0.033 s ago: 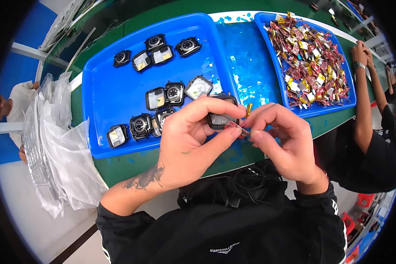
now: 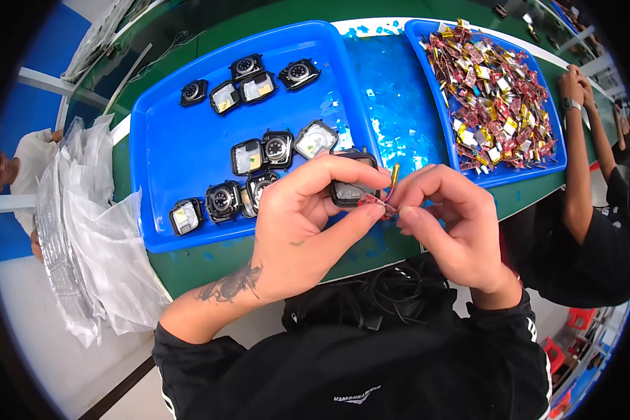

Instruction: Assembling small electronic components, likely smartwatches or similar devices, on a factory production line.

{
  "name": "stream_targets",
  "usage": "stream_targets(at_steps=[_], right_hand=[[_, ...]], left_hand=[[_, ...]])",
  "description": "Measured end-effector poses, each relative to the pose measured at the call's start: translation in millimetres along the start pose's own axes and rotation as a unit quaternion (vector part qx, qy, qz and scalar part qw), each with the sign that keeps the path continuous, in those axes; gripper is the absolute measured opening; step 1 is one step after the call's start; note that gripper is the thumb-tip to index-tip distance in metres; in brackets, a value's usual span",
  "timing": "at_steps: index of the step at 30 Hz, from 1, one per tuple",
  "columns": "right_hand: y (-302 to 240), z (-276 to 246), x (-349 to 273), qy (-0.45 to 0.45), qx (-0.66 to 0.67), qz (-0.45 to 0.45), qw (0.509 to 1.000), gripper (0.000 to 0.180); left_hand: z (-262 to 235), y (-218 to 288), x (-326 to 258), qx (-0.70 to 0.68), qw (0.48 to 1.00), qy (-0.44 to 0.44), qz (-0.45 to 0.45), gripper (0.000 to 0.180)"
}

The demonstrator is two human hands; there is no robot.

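My left hand (image 2: 301, 224) is closed, its thumb and index finger curled round a black square watch case (image 2: 357, 192) above the tray's near right corner. A small red circuit board (image 2: 373, 201) lies at its thumb tip, with a thin gold-wrapped battery (image 2: 395, 173) standing up beside it on fine wires. My right hand (image 2: 451, 224) pinches the board's right end between thumb and index finger; its fingertips partly hide what they grip. Several black watch cases (image 2: 278, 148) lie in the blue tray (image 2: 189, 150) to the left, some with round sensor backs, others showing pale insides.
A second blue tray (image 2: 434, 94) at the right is heaped with red circuit boards (image 2: 493, 91) and gold-wrapped batteries. Blue film scraps (image 2: 399, 91) cover the table between the trays. Clear plastic sheeting (image 2: 94, 231) hangs at left. A co-worker's forearms (image 2: 577, 154) are at right, another person at far left.
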State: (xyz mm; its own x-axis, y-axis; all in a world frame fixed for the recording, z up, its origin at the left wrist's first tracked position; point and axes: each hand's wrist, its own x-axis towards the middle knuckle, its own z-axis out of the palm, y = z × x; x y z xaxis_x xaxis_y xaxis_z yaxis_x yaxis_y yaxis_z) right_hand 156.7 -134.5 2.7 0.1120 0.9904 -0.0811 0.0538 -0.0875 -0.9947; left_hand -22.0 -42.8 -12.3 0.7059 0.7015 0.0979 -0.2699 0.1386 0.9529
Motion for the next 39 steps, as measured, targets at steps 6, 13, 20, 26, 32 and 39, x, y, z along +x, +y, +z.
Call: stream_targets(at_steps=[6, 13, 20, 26, 32, 39], right_hand=[[-2, -1, 2, 0.008, -0.11, -0.078, 0.991, 0.005], [-8, -3, 4, 0.0, -0.099, -0.03, 0.995, 0.005], [-14, -5, 9, -0.05, -0.153, -0.033, 0.986, 0.003], [-13, -5, 9, -0.051, -0.173, -0.053, 0.982, 0.005], [-10, -5, 9, -0.052, -0.191, -0.075, 0.977, 0.006], [-10, -4, 10, -0.048, -0.191, -0.079, 0.977, 0.007]], left_hand=[[0, 0, -2, -0.009, 1.0, 0.011, -0.022, 0.031], [1, 5, -3, 0.001, 0.998, 0.004, -0.057, 0.031], [0, 4, -3, 0.046, 0.998, -0.016, -0.033, 0.031], [1, 3, -4, 0.048, 0.998, -0.02, -0.026, 0.03], [2, 3, -4, 0.064, 0.997, -0.026, -0.019, 0.03], [2, 1, -3, 0.086, 0.996, -0.024, -0.005, 0.031]])
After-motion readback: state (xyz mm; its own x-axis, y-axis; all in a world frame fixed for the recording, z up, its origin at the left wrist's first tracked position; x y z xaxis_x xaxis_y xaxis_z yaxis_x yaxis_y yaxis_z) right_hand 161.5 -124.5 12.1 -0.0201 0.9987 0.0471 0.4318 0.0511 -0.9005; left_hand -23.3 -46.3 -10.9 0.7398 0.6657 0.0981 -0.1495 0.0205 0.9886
